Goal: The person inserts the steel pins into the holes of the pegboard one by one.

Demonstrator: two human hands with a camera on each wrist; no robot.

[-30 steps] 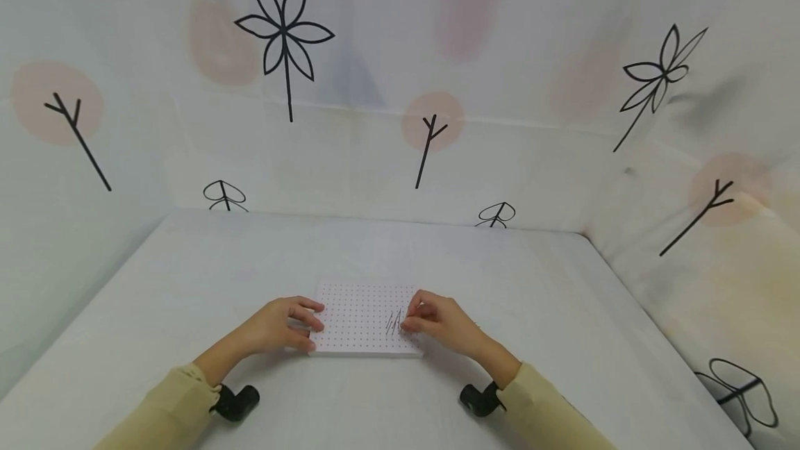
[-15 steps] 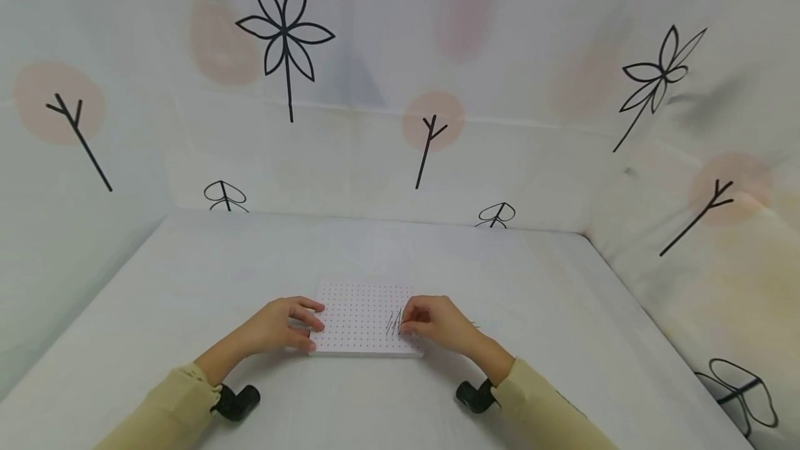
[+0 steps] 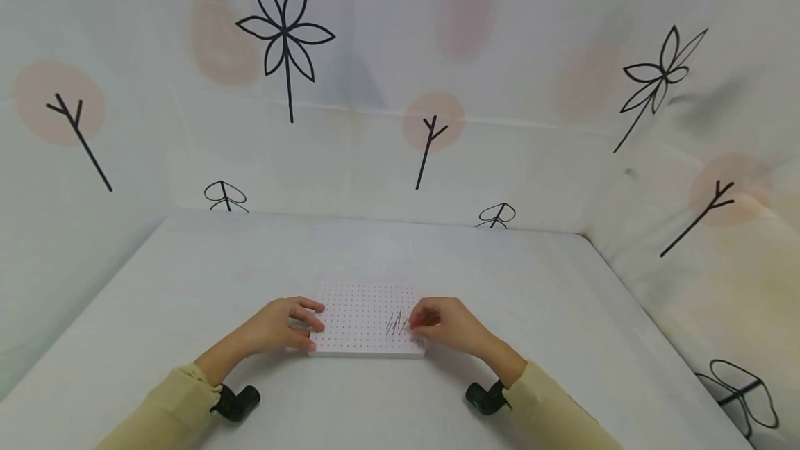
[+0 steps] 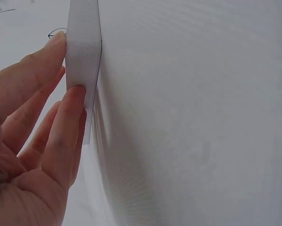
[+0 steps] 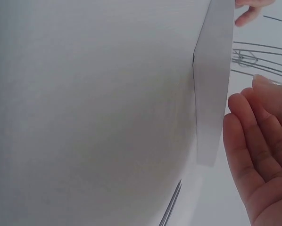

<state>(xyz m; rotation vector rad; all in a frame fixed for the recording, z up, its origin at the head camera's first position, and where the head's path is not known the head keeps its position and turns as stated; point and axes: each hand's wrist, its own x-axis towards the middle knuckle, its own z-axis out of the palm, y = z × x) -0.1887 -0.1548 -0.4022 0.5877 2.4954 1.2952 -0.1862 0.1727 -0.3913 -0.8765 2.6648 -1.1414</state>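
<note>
A white perforated board (image 3: pixel 359 321) lies flat on the white table. My left hand (image 3: pixel 284 325) grips its left edge (image 4: pixel 83 42): the thumb (image 4: pixel 68 122) presses the side and the fingers lie on top. Three thin metal pins (image 3: pixel 395 323) stand tilted in the board's right part, and they show as grey lines (image 5: pixel 259 56) in the right wrist view. My right hand (image 3: pixel 437 321) hovers at the board's right edge (image 5: pixel 211 94). Its fingers (image 5: pixel 254 127) are loosely extended, with the tips next to the pins, and I see nothing held in them.
Printed white cloth walls (image 3: pixel 400 123) close in the table at the back and on both sides. Loose thin pins (image 5: pixel 171 207) lie on the table beside the board. Black wrist mounts (image 3: pixel 237 401) (image 3: pixel 487 398) sit at my sleeves.
My right hand has drawn slightly to the right, away from the pins, and one more pin now stands in the board. The left hand and the board have stayed put.
</note>
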